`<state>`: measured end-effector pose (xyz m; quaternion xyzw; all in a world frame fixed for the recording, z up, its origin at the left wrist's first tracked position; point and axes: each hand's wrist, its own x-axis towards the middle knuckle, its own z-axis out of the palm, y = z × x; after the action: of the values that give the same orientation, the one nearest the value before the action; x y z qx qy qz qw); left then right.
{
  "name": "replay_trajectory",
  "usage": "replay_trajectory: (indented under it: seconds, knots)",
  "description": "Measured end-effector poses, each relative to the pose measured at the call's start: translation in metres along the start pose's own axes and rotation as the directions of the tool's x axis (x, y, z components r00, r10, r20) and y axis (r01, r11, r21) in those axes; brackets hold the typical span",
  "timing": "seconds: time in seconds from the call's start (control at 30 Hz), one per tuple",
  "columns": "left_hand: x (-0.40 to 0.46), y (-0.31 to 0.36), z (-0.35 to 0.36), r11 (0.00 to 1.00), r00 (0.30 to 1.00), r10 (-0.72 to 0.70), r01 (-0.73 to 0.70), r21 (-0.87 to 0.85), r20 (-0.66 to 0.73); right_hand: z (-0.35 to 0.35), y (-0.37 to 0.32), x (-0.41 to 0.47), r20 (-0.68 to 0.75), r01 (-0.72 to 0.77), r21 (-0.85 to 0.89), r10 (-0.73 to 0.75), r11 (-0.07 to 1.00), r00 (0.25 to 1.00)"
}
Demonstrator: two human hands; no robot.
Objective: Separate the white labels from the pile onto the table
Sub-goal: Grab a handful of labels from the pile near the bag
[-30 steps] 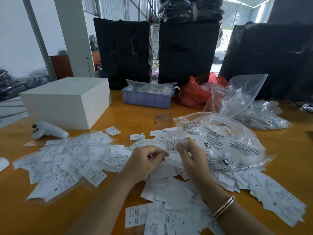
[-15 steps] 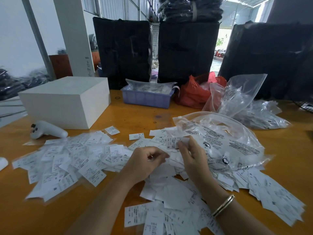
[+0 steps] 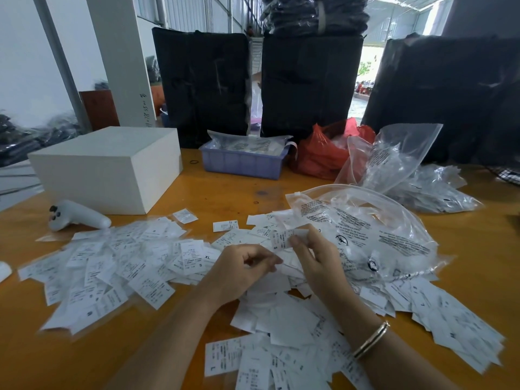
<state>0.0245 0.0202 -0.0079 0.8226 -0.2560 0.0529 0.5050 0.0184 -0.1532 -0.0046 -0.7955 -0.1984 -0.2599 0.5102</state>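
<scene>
- Right hand (image 3: 319, 258) raised just above the pile of labels (image 3: 281, 313); its thumb and first fingers (image 3: 299, 243) pinch one small white label (image 3: 284, 238) (an "S" is printed near its lower edge).
- Left hand (image 3: 242, 270) close beside it, fingers curled in, tips drawn together near the lower edge of that same label; whether they actually grip it I cannot tell.
- A gold bangle (image 3: 371, 339) sits on the right wrist.
- The pile lies on the orange wooden counter (image 3: 219, 192), directly under both hands and running toward the near edge and off to the right.
- A second, flatter spread of labels (image 3: 112, 263) covers the counter to the left, apart from the hands; a few show size letters (XL, S, L).
- Two single labels lie alone farther back, near the white box (image 3: 112, 167).
- A clear plastic bag (image 3: 363, 229) with black print lies crumpled just right of the right hand, touching the pile.
- More clear bags (image 3: 394, 159) are heaped behind it, with a red bag (image 3: 320, 156) beside them.
- A lilac tray (image 3: 242, 163) stands at the back of the counter, between the white box and the red bag.
- A white handheld controller (image 3: 77, 216) rests at the left, in front of the box.
- Tall black wrapped bundles (image 3: 205, 85) stand behind the counter.
</scene>
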Motion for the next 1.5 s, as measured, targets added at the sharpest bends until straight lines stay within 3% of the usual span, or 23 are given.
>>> replay_trajectory:
  seconds: [0.23,0.37,0.53,0.7,0.9,0.97,1.03,1.1,1.17,1.27,1.37,1.43,1.5]
  knots:
    - [0.000,0.000,0.000,0.998,0.999,-0.009,0.007,-0.059,-0.037,-0.006,0.004,-0.001,0.145,0.137,-0.142,-0.116,0.980,0.983]
    - [0.000,-0.001,0.001,0.997,1.000,-0.006,0.005,-0.072,-0.024,-0.003,0.004,-0.002,0.195,0.151,-0.254,-0.102,0.955,0.976]
    - [0.003,-0.003,-0.002,0.997,0.983,-0.041,0.028,-0.074,-0.177,0.001,0.001,-0.001,-0.027,-0.045,-0.141,0.042,0.989,0.999]
    - [0.003,-0.003,-0.002,0.998,0.981,-0.030,0.018,-0.065,-0.190,0.007,-0.006,-0.003,0.133,-0.117,-0.038,0.121,0.992,0.984]
    - [0.002,-0.003,-0.003,0.998,0.981,-0.046,0.052,0.026,-0.187,0.006,-0.014,0.002,0.333,-0.435,0.065,0.392,0.898,0.858]
    - [0.004,-0.003,-0.006,0.996,0.963,-0.066,0.080,0.045,-0.260,-0.003,-0.018,0.012,0.209,-0.368,0.043,0.352,0.929,0.912]
    - [0.006,-0.005,-0.010,0.986,0.920,-0.072,0.123,0.110,-0.386,-0.020,-0.019,0.026,-0.104,-0.229,0.013,0.229,0.973,0.968]
    - [0.007,-0.007,-0.015,0.967,0.841,-0.062,0.184,0.177,-0.537,-0.040,-0.015,0.040,-0.342,-0.106,-0.145,0.051,0.984,0.938]
    - [0.007,-0.009,-0.020,0.937,0.765,-0.068,0.269,0.222,-0.641,-0.056,-0.001,0.052,-0.408,-0.131,-0.253,0.016,0.958,0.913]
    - [0.007,-0.015,-0.027,0.881,0.702,-0.094,0.388,0.269,-0.706,-0.071,0.024,0.063,-0.301,-0.333,-0.500,0.200,0.800,0.932]
    - [0.005,-0.020,-0.032,0.777,0.688,-0.105,0.507,0.372,-0.718,-0.077,0.046,0.064,-0.075,-0.399,-0.729,0.514,0.556,0.855]
    - [0.003,-0.024,-0.033,0.683,0.700,-0.108,0.568,0.459,-0.706,-0.075,0.053,0.060,-0.022,-0.399,-0.758,0.591,0.516,0.806]
    - [0.002,-0.026,-0.034,0.626,0.699,-0.113,0.602,0.495,-0.706,-0.073,0.053,0.057,-0.051,-0.416,-0.756,0.587,0.506,0.808]
